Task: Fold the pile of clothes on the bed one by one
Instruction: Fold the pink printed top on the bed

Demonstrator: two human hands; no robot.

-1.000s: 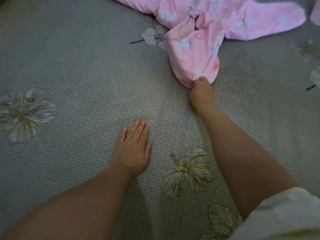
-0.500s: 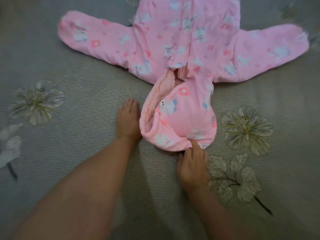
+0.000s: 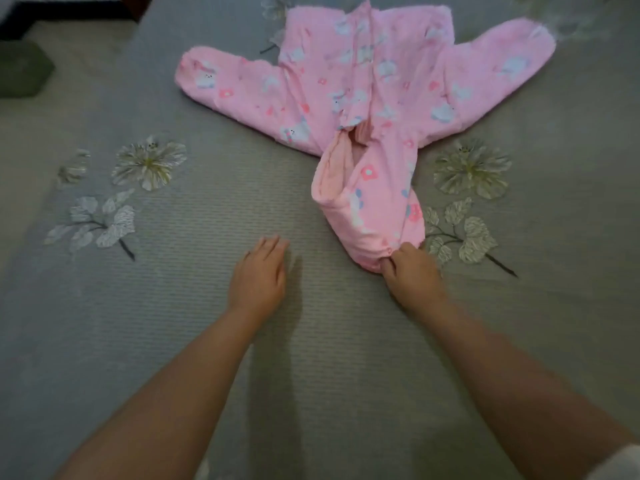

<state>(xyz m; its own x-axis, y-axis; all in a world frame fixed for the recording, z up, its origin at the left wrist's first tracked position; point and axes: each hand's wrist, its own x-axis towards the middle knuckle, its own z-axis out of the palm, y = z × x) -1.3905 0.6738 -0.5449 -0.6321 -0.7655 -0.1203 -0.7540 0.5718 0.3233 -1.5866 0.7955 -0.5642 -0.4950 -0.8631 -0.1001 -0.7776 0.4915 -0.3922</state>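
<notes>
1 pink garment, no legible writing.

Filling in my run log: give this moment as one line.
step: spreading garment | right hand: grips pink garment near end | left hand: open, over bed | folds: none yet

Bed cover: grey ribbed bedspread printed with pale flowers and leaf sprigs.
Floor: a pale strip beyond the bedspread's far left edge.
Cushion: dark green block on that strip.
Furniture: dark edge behind the cushion.
Light: dim, soft shadows.
</notes>
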